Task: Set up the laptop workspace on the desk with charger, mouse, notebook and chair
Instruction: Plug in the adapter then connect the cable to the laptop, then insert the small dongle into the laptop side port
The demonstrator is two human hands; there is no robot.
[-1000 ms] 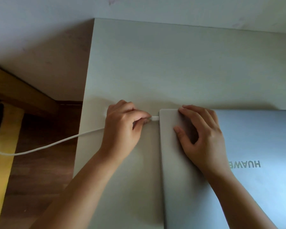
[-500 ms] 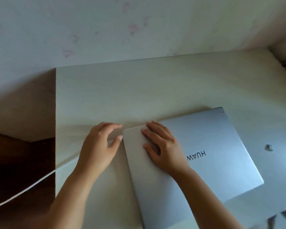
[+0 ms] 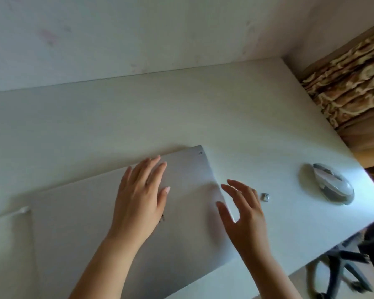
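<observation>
Both palms are lying flat as we are releasing the charger plug (image 3: 24, 209), now seated: left hand (image 3: 141, 198) on the closed laptop (image 3: 78, 238), right hand (image 3: 244, 209) heading mouse-ward (image 3: 333, 183).

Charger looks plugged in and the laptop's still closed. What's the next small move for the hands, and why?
Probably carry the right hand on to the small USB receiver just past its fingers. The hand is open, hovering off the laptop edge, with the mouse farther right. The left hand rests flat on the closed lid, steadying it.
</observation>
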